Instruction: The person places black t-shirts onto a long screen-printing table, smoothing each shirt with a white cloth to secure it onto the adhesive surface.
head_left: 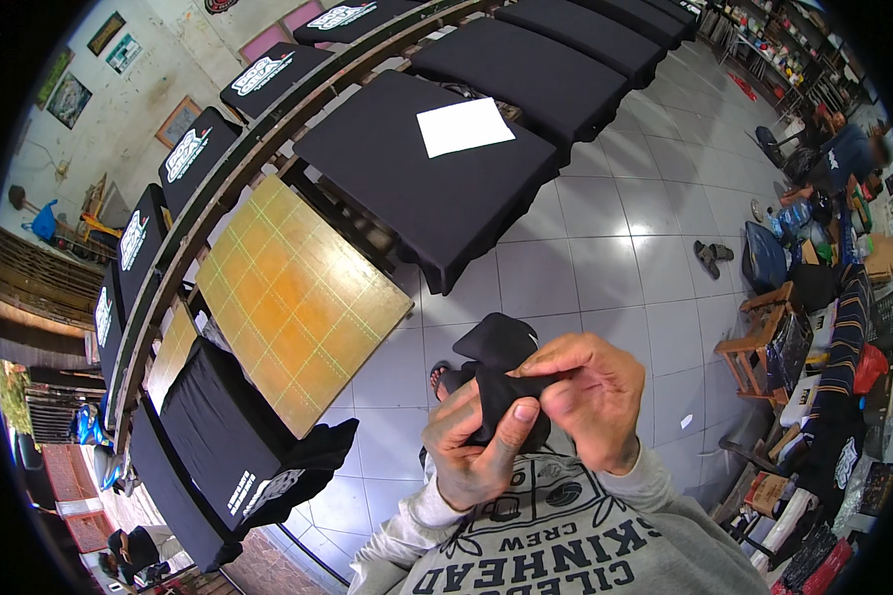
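Pinching bunched black cloth (498, 393), both hands (597, 399) partly covering it, its full shape hidden.

Cloth (496, 394) between the fingers (573, 353); boards (298, 307) at left, paper (464, 127) on one; sandals (705, 260) at right

From my end I see a black cloth (501, 393), bunched and folded, held up below and right of the frame's centre.
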The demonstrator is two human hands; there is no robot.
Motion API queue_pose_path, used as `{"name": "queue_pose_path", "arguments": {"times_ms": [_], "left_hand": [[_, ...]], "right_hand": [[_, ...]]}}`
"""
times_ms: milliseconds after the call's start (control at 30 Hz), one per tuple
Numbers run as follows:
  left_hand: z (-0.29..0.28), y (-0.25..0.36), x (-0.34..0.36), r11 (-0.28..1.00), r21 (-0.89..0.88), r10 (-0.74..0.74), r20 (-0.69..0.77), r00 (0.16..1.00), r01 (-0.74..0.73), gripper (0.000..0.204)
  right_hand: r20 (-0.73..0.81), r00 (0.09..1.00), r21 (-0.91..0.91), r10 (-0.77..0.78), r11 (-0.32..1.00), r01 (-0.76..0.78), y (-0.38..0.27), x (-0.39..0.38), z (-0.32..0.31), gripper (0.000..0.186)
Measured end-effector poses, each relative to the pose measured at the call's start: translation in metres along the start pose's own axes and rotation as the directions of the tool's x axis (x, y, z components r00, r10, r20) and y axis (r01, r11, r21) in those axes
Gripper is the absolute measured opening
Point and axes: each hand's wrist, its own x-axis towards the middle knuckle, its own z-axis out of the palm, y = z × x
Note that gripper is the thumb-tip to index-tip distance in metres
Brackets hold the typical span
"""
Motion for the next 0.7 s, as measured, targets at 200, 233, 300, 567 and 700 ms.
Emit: {"name": "queue_pose_path", "arguments": {"times_ms": [200,233,300,567,700], "left_hand": [[0.006,0.001,0.002,1.0,-0.016,0.018,-0.003,1.0,-0.018,0.018],[0.006,0.001,0.002,1.0,-0.01,0.009,-0.017,1.0,-0.009,0.018],[0.003,0.001,0.001,0.989,0.042,-0.136,-0.077,0.988,0.14,0.022],[-0.003,0.05,0.104,0.577,-0.746,-0.465,0.034,0.885,0.332,0.027],[-0.006,0.084,0.127,0.655,-0.709,-0.472,-0.115,0.874,0.261,0.022]], "right_hand": [[-0.003,1.0,-0.068,0.016,0.998,-0.016,0.008,-0.001,-0.004,0.008],[-0.014,0.999,-0.106,0.031,0.994,-0.032,0.007,0.0,-0.004,0.01],[-0.104,0.99,-0.023,0.097,0.995,-0.1,0.018,-0.003,0.0,0.01],[0.212,0.798,-0.63,-0.564,0.546,0.553,0.088,-0.062,-0.014,0.084],[0.167,0.845,-0.843,-0.508,0.371,0.389,0.13,-0.049,-0.016,0.068]]}}
